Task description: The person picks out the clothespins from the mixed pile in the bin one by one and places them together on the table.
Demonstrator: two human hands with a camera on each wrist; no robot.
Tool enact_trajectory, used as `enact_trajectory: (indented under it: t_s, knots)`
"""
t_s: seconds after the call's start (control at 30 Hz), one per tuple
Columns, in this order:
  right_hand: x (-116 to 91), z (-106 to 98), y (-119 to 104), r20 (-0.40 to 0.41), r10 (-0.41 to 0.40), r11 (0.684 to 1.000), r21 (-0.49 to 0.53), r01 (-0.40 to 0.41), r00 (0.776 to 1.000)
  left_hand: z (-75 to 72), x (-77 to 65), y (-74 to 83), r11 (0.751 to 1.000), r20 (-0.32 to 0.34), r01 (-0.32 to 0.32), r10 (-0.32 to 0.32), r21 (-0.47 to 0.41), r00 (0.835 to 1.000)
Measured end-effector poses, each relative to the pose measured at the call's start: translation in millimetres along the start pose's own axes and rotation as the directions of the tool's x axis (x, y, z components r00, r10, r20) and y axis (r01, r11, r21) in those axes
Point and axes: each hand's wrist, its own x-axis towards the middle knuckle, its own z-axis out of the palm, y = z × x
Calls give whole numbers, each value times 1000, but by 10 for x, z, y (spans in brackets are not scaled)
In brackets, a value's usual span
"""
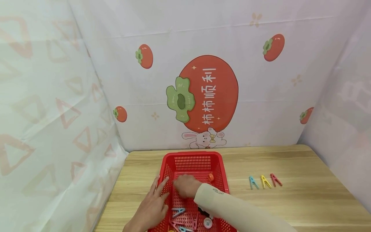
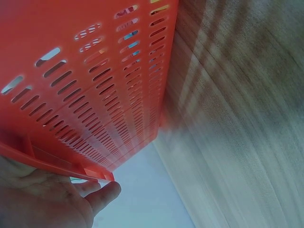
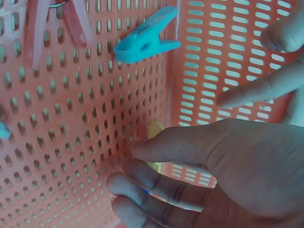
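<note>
A red perforated plastic basket stands before me. My left hand rests over its left rim, fingers spread and fairly straight, some reaching inside. Down within the basket is my right hand, its fingers bent toward the mesh floor. In the right wrist view the thumb of the right hand overlaps a yellow clothespin by the side wall; I cannot tell whether it is pinched. A light-blue clothespin and a pink clothespin lie close by.
Near the basket's front lie more clothespins and a round white piece. An orange ring-like piece sits at its right side. On the wooden table, blue, yellow and red clothespins form a row.
</note>
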Motion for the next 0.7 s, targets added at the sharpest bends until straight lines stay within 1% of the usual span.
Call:
enact_trajectory:
  t_s: [0.33, 0.47, 0.7]
  knots:
    - [-134, -128, 211, -27, 21, 996, 87, -19, 999, -14, 4, 13, 999, 18, 31, -31, -6, 999]
    - [-198, -164, 299, -38, 19, 992, 127, -14, 999, -19, 5, 16, 1000, 13, 30, -30, -8, 999]
    - [-286, -187, 426, -55, 20, 984, 177, -10, 998, -13, 14, 12, 999, 26, 34, -33, -12, 999]
